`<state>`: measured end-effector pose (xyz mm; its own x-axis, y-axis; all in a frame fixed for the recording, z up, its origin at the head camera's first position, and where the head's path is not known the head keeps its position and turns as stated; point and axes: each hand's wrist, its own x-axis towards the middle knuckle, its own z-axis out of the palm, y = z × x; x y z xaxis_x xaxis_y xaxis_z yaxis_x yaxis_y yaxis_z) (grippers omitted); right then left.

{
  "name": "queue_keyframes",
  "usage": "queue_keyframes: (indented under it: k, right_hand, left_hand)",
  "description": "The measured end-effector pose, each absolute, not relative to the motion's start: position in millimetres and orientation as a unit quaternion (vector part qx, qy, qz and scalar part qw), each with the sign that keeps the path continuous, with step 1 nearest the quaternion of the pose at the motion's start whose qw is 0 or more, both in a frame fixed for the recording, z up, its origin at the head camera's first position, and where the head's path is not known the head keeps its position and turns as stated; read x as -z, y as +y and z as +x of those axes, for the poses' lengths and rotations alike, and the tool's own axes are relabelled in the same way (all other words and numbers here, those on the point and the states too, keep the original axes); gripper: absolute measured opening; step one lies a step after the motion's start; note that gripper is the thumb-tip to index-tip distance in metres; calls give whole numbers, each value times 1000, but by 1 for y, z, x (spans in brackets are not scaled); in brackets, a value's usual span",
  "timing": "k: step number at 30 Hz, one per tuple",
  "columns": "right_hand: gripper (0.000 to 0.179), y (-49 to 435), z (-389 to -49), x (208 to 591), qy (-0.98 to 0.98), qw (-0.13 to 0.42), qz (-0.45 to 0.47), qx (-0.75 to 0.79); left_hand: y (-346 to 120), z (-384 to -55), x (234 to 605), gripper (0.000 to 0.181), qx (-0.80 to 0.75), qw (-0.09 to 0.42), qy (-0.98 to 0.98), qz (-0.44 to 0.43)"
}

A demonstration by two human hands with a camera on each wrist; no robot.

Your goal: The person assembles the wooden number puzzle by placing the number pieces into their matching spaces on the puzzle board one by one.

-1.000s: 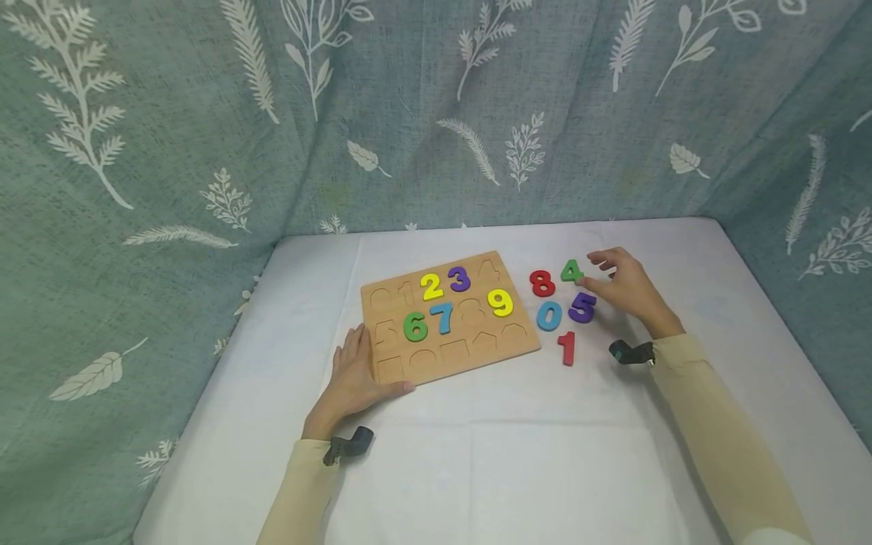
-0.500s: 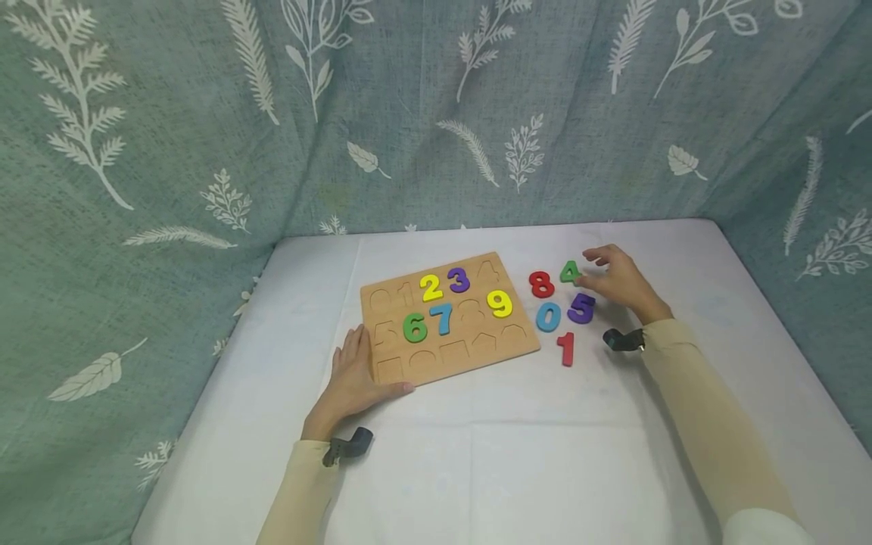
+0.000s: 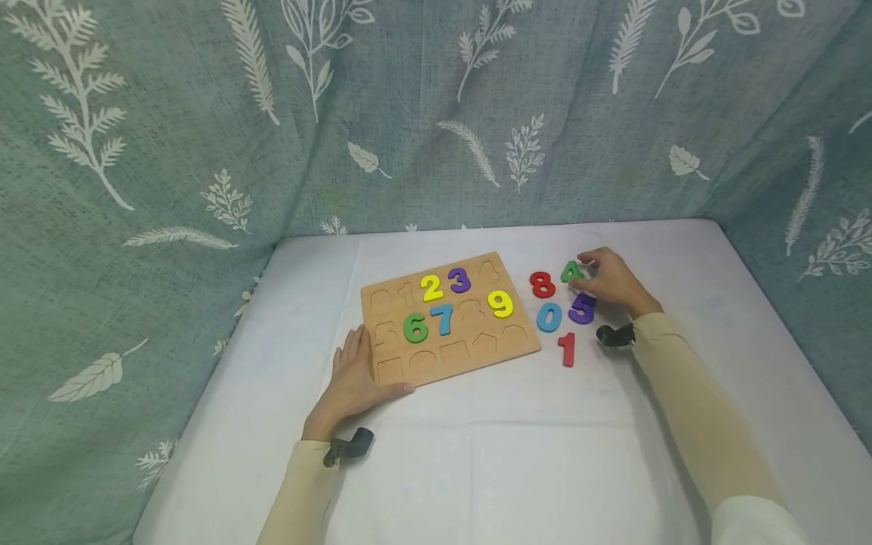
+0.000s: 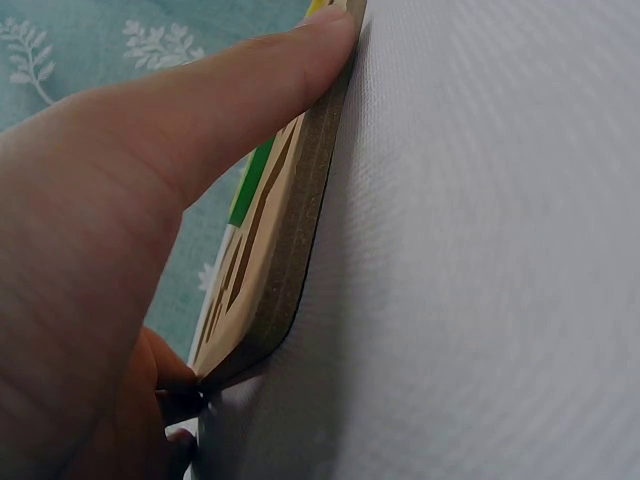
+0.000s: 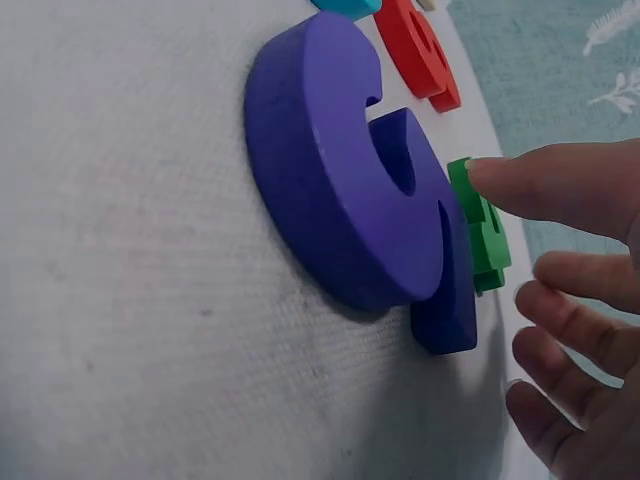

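Head view: your board (image 3: pixel 466 329) lies mid-frame, about half its number places filled: yellow 2 (image 3: pixel 431 288), purple 3 (image 3: pixel 459 280), green 6 (image 3: pixel 415 328), blue 7 (image 3: pixel 442 319), yellow 9 (image 3: pixel 500 303). Left to place, on the bench (image 3: pixel 470 469) right of it: red 8 (image 3: pixel 542 284), green 4 (image 3: pixel 570 270), blue 0 (image 3: pixel 549 317), purple 5 (image 3: pixel 582 309), red 1 (image 3: pixel 568 349). Bottom-row outlines bare too. Green 4's apex points to the frame top, long axis roughly up-down, same way as its outline at the board's upper right. Your right hand (image 3: pixel 609 280) is part-open beside it, thumb at its foot, no grip visible. Your left hand (image 3: pixel 356 386) is spread around the board's lower-left corner.

Left wrist view: thumb against the board's edge, upper middle; other fingertips lower left, grip firmness can't tell.

Right wrist view: purple 5 centre; green 4 just beyond, right of centre, long axis slanting upper left to lower right. Thumb tip overlaps it, contact can't tell; fingers loosely bent, holding nothing.
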<state>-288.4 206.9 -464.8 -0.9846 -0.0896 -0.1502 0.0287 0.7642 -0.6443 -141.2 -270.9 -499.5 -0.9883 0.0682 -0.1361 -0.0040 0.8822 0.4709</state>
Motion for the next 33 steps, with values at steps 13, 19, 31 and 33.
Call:
queue_keyframes:
  k: [13,19,31,33]
  right_hand:
    - [70,206,-297,472,941,93,-42,321]
    - [71,204,-299,472,940,106,-34,321]
    - [70,205,-301,469,938,133,-26,318]
    - [69,205,-301,469,938,135,-23,319]
  left_hand:
    - [-270,-141,498,149,-252,77,965,20]
    - [-270,-141,497,149,-256,74,964,21]
    - [-270,-141,499,150,-251,74,965,16]
    - [-270,-141,499,151,-251,73,965,16]
